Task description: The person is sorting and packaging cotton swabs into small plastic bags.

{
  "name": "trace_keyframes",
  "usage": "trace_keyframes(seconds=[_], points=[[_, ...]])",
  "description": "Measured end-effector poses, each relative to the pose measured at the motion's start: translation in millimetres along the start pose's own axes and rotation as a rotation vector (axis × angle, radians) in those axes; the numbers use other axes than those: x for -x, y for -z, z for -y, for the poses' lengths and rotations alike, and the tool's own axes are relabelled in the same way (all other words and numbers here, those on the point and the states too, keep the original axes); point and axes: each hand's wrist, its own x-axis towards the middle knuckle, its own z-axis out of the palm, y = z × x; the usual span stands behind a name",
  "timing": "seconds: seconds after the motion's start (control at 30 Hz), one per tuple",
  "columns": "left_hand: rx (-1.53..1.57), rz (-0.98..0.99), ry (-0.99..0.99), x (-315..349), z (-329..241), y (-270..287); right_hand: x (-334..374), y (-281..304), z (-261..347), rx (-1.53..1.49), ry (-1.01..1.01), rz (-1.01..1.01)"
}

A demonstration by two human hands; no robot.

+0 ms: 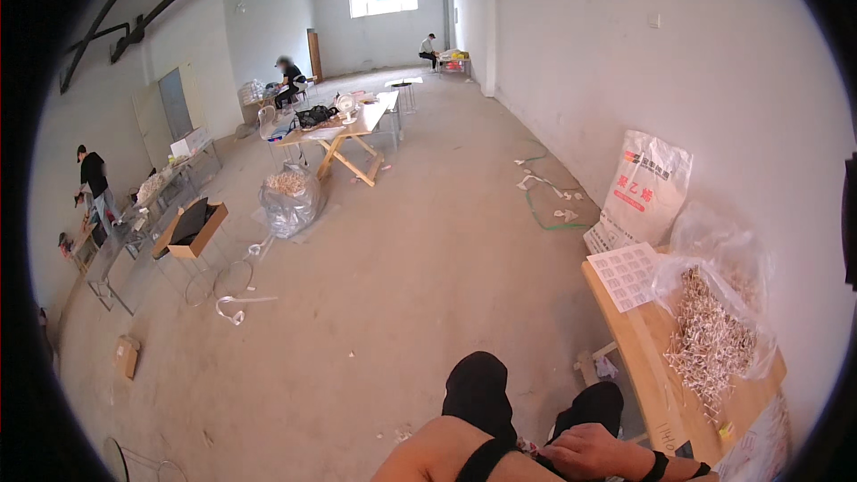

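At the lower edge, my right hand (pixel 592 452) is in front of my lap, palm down, with its fingers curled and close together. A small reddish and white bit shows by its fingertips, too small to name. My left hand (pixel 520 468) lies right beside it, with a black strap round the wrist; its fingers are cut off by the lower edge or hidden. On the wooden table (pixel 656 393) to my right, a heap of small thin sticks with pale tips (pixel 710 335) spills from a clear plastic bag (pixel 750 290). A printed sheet of labels (pixel 625 275) lies beside it.
A white woven sack (pixel 643 183) leans by the wall behind the table. Farther off stand a full clear bag (pixel 290 201), an open cardboard box (pixel 198 230) and a cluttered folding table (pixel 357 125). Several people sit or stand at far tables. Strapping scraps (pixel 234 311) lie on the floor.
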Motion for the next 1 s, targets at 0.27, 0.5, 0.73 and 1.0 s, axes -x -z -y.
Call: trace_keyframes(seconds=[0.27, 0.5, 0.73, 1.0], points=[[0.012, 0.077, -0.009, 28, -47, 36, 41, -1, -11, -0.147, -0.310, -0.036], [-0.249, -0.503, 1.685, 234, -59, 27, 160, -110, 34, -0.748, -1.144, -0.759], [-0.432, 0.020, 1.776, 285, -69, -14, 129, -132, 21, -1.259, -1.382, -1.066], [0.135, -0.022, 2.351, 284, 12, 35, 144, -125, -41, -0.585, -1.235, -1.318]])
